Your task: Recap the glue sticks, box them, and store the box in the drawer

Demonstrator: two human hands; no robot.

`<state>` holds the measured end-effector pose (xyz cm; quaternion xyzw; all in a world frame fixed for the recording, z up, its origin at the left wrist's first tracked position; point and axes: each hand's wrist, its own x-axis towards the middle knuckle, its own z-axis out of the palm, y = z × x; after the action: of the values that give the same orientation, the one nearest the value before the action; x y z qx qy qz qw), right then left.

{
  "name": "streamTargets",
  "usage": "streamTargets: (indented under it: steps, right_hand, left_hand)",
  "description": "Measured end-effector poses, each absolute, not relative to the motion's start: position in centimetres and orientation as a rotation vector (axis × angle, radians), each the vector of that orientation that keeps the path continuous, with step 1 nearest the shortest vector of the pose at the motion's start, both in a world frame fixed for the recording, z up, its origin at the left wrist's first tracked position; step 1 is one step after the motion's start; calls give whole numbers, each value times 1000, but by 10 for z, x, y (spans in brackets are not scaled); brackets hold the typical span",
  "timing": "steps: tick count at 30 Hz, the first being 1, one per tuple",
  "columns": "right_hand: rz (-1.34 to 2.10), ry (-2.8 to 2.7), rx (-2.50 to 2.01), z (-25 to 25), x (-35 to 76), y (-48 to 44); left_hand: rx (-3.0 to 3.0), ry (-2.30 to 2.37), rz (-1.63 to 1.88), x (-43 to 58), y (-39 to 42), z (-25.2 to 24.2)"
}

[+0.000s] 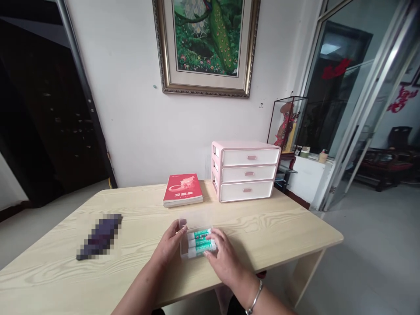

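A small clear plastic box (184,251) with its lid raised sits on the light wooden table (282,232) near the front edge. Inside lie three white and green tubes (198,242) side by side. My left hand (171,243) holds the box's left side, thumb at the open lid. My right hand (221,257) rests on the right ends of the tubes, fingers spread over them. A metal bracelet is on my right wrist.
A red book (182,189) lies at the table's far side. Beside it stands a pink three-drawer organizer (245,171). A dark blurred object (99,236) lies on the left. A framed peacock picture (206,43) hangs on the wall; glass doors are right.
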<state>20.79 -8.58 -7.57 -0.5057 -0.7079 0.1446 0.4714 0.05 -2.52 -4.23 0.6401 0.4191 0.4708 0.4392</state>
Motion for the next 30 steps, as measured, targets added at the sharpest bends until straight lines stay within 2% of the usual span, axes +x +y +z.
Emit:
streamTargets:
  steps: [7,10,13,16,24,30]
  right_hand:
    - [895,-1551,-1089,-70,222,-71]
    - [974,-1565,-1002,-68,223,-62]
    - [846,-1616,-1009,-70,226,-58]
    - [695,-1678,-1051,-73,231,-61]
    - [310,-1881,-1052,-78,235,-70]
    - [190,-1988,-1100,-74,235,-73]
  left_hand:
    - [1486,879,1164,-7,-33,-43]
    - [1515,793,1138,-7,-35,-43]
    - [1586,730,1080,-11,-38,-46]
    - [1729,897,1018,-18,-44,-52]
    - [2201,1106,1089,-22,-59,-56]
    - [2465,1223,1030,-24,-56,-63]
